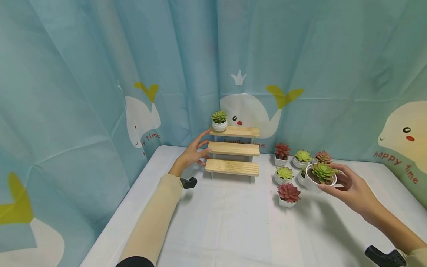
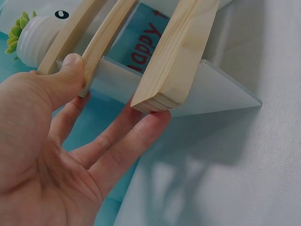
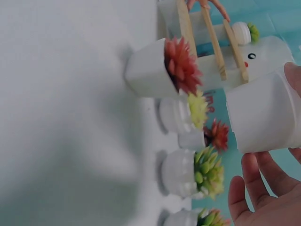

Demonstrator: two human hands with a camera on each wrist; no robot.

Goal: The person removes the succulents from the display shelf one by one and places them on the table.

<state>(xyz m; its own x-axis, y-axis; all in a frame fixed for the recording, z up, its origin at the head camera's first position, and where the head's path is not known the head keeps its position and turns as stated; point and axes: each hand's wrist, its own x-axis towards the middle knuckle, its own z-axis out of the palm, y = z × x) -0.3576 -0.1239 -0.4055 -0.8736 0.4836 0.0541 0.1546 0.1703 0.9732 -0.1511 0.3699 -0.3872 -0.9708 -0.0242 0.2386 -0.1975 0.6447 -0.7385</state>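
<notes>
A three-tier wooden shelf [image 1: 232, 167] with pale planks and white side supports stands at the back of the table. At its left end my left hand [image 1: 191, 156] grips the planks. The left wrist view shows its thumb and a finger about the middle plank [image 2: 106, 40], with other fingertips against the lowest plank [image 2: 176, 61]. A green succulent in a ribbed white pot [image 1: 219, 125] sits on the top tier's left end. On the right, my right hand [image 1: 355, 189] holds a green succulent in a white pot [image 3: 263, 113], raised off the table.
Several potted succulents stand right of the shelf, among them a front red one [image 1: 288, 194], a back red one [image 1: 282, 151] and a yellow-green one [image 1: 284, 174]. A light blue curtain [image 1: 186, 74] with whale prints hangs behind the white-covered table [image 1: 233, 222].
</notes>
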